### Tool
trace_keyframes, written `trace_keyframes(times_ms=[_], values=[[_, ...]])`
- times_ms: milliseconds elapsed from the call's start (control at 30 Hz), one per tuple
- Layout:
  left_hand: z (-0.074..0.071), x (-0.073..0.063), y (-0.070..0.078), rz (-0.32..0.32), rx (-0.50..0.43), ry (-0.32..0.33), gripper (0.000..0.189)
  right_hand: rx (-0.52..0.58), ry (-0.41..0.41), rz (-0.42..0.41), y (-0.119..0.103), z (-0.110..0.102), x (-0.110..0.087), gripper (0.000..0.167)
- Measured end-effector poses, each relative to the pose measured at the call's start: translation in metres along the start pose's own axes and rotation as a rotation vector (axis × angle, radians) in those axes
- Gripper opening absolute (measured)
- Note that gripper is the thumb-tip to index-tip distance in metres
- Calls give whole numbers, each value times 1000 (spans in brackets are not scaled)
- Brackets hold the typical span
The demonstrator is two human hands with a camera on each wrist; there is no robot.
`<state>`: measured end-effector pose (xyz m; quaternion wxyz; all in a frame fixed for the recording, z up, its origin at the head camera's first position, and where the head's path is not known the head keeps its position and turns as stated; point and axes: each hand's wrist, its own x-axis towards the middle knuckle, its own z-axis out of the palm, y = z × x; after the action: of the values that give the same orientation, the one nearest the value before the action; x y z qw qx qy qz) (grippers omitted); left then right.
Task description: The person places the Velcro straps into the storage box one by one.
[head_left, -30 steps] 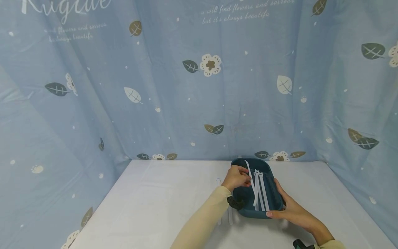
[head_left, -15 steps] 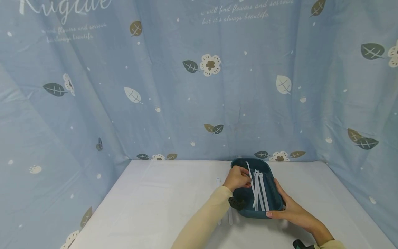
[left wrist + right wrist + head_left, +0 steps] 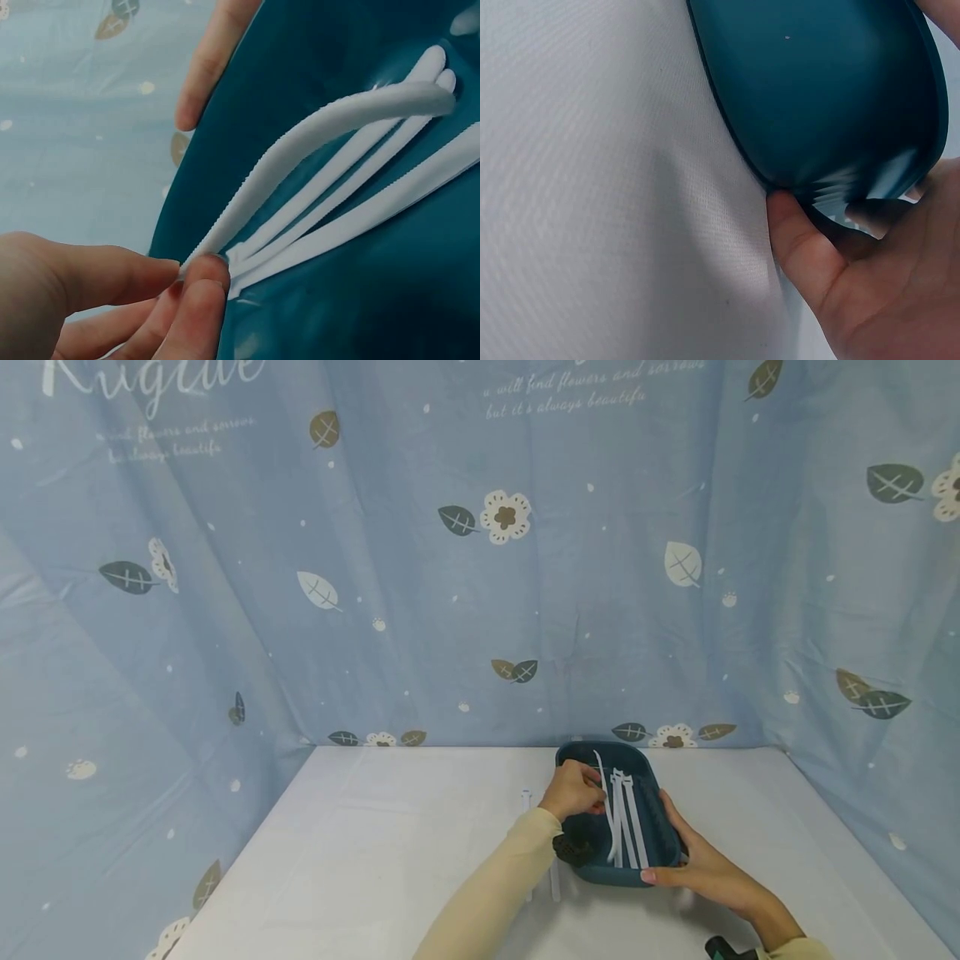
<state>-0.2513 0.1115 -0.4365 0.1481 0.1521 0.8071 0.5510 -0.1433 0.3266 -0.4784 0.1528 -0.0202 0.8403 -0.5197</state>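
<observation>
Over the dark teal plastic box (image 3: 654,802), my left hand (image 3: 573,789) pinches one white cable tie (image 3: 259,176) near its end between thumb and fingertips. The tie's ribbed strap bows up in the left wrist view and crosses above several other white cable ties (image 3: 637,827) lying lengthwise in the box. My right hand (image 3: 701,860) grips the box at its near right corner, the thumb on the near side and the fingers along the right side. The right wrist view shows the thumb (image 3: 799,236) pressed against the box's outer wall.
Two more white strips lie on the white table (image 3: 397,835) left of the box, one strip (image 3: 556,881) partly covered by my left sleeve (image 3: 487,885). A blue patterned curtain (image 3: 420,610) hangs behind the table, close to the box's far edge.
The pinched cable tie's lower end has shifted slightly left in the box, and my left hand has moved a touch. The right hand and the box stay put.
</observation>
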Motion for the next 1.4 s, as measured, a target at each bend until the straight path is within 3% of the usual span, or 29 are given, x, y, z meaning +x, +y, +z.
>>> trace_keyframes(times_ms=[567, 1067, 1400], values=[[3, 4, -1, 19, 86, -2, 29, 8, -2, 8, -2, 0, -1, 121], [4, 4, -2, 13, 86, 4, 31, 6, 2, 10, -3, 1, -1, 122], [-7, -3, -3, 21, -50, -53, 25, -10, 3, 17, -2, 0, -1, 122]])
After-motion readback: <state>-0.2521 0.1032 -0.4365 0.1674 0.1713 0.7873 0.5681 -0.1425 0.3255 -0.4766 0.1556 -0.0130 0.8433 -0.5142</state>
